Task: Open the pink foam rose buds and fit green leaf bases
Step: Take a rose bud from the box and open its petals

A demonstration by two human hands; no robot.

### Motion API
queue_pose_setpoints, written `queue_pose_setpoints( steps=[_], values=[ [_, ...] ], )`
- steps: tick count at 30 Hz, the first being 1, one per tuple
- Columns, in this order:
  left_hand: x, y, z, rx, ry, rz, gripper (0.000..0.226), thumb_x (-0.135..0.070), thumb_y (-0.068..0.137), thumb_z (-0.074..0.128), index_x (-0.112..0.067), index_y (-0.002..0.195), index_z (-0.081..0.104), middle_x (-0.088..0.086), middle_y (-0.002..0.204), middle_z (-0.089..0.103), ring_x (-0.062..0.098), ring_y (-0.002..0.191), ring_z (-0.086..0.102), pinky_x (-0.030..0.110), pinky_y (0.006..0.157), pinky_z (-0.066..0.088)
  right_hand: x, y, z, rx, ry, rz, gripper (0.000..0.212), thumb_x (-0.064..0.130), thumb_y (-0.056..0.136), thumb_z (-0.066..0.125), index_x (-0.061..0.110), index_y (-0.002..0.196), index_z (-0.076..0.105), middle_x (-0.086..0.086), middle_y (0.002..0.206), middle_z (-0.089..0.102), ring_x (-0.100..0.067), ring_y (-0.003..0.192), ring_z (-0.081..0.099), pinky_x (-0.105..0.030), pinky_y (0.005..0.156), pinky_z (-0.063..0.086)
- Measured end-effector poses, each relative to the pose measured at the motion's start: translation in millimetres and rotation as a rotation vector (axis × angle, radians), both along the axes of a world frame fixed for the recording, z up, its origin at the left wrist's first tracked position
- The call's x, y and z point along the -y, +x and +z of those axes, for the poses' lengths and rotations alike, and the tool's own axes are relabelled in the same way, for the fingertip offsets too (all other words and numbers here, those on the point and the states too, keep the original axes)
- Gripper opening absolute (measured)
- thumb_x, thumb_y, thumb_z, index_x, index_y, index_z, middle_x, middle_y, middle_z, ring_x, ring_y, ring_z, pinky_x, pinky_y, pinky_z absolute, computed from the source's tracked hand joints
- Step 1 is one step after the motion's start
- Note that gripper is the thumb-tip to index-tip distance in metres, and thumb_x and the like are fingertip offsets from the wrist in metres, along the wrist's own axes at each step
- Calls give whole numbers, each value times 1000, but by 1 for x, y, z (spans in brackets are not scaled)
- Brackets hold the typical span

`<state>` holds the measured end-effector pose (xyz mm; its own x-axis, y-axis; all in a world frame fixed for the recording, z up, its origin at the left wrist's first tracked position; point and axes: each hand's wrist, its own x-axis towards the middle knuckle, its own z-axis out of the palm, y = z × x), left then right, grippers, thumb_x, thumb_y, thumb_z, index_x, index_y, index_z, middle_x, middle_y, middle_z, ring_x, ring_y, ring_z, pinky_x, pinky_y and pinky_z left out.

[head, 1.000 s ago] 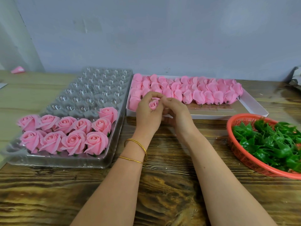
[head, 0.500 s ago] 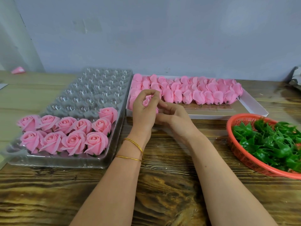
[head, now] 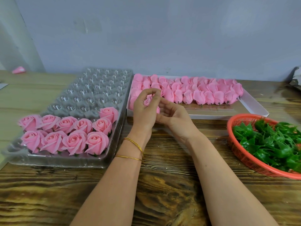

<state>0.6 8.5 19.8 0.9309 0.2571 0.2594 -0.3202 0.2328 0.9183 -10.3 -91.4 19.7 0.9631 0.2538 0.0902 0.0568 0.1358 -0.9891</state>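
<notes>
My left hand [head: 144, 110] grips a small pink foam rose bud [head: 147, 101], its fingers curled round it above the near left corner of the white box [head: 254, 108]. My right hand [head: 174, 118] sits right beside it, thumb and fingertips touching the bud's lower side. Most of the bud is hidden by fingers. Rows of closed pink buds [head: 195, 93] fill the white box. Green leaf bases [head: 273, 141] lie heaped in the red basket [head: 241, 154] at the right.
A clear plastic cell tray [head: 91, 93] at the left holds several opened roses [head: 68, 134] with green bases in its near rows. One loose pink piece [head: 18, 70] lies far left by the wall. Bare wooden tabletop [head: 162, 185] lies under my forearms.
Both hands shifted slightly left and up with the bud. My right hand's fingers have loosened and turned under the bud while the left keeps its hold.
</notes>
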Motion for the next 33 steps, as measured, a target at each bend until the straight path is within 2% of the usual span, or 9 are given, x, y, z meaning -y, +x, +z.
queue_pose_setpoints(
  steps=[3, 5, 8, 12, 20, 23, 26, 30, 33],
  values=[
    [0, 0, -1, -7, -16, -54, 11, -15, 89, 69, -26, 90, 67, -3, 84, 72, 8, 84, 69, 25, 66, 55, 2, -2, 1, -7, 17, 33, 38, -14, 87, 60, -5, 124, 59, -21, 103, 60, -35, 100, 57, -65, 103, 40],
    [-2, 1, -1, -8, 15, -39, 13, -14, 84, 73, -25, 89, 68, -6, 87, 72, 8, 91, 68, 24, 69, 54, 4, -3, 2, -27, 63, 61, 31, -13, 89, 56, -6, 119, 60, -23, 103, 58, -38, 101, 56, -64, 103, 41],
    [-3, 1, 0, -26, 24, -78, 16, -10, 79, 76, -25, 78, 71, -12, 78, 70, 1, 81, 67, 19, 62, 53, 5, -3, 3, -73, 141, 135, 27, -13, 90, 51, 0, 112, 61, -21, 103, 58, -34, 99, 58, -52, 98, 47],
    [-4, -1, -1, -75, 34, -178, 24, -8, 80, 76, -28, 67, 74, -6, 68, 70, 7, 71, 69, 24, 55, 53, 9, 0, 3, -144, 250, 225, 34, -14, 91, 46, 7, 113, 63, -8, 93, 70, -17, 91, 66, -30, 90, 55],
    [-9, -3, 1, -175, 43, -354, 7, -12, 82, 74, -17, 78, 75, 7, 86, 74, 19, 91, 70, 38, 87, 56, 15, 3, 5, -269, 387, 324, 51, -4, 79, 53, 3, 129, 52, -5, 99, 70, -11, 85, 68, -24, 75, 58],
    [-9, -5, 3, -206, 52, -355, 6, -16, 84, 74, -11, 84, 75, 12, 92, 74, 22, 96, 70, 43, 93, 55, 17, 2, 5, -265, 379, 343, 34, -2, 80, 52, 1, 113, 58, -3, 94, 72, -10, 83, 69, -23, 75, 57],
    [-7, -4, 3, -206, 58, -327, 17, -22, 84, 74, -17, 67, 73, 17, 92, 69, 23, 90, 68, 48, 92, 54, 18, 3, 5, -245, 361, 327, 23, -1, 79, 55, 2, 101, 63, -4, 90, 72, -10, 83, 69, -23, 75, 57],
    [-4, 0, -1, -123, 73, -189, 19, -22, 84, 74, -20, 65, 70, 1, 73, 69, 9, 75, 67, 27, 72, 56, 20, 7, 4, -213, 258, 241, 28, -1, 75, 65, 0, 103, 67, -8, 95, 67, -18, 95, 65, -30, 87, 57],
    [-3, 3, -5, -64, 129, -60, 17, -20, 85, 73, -24, 68, 71, -4, 65, 69, 5, 66, 66, 19, 62, 53, 21, 10, 5, -188, 200, 130, 32, 4, 71, 63, 2, 102, 70, -10, 97, 69, -20, 97, 66, -31, 84, 57]
  ],
)
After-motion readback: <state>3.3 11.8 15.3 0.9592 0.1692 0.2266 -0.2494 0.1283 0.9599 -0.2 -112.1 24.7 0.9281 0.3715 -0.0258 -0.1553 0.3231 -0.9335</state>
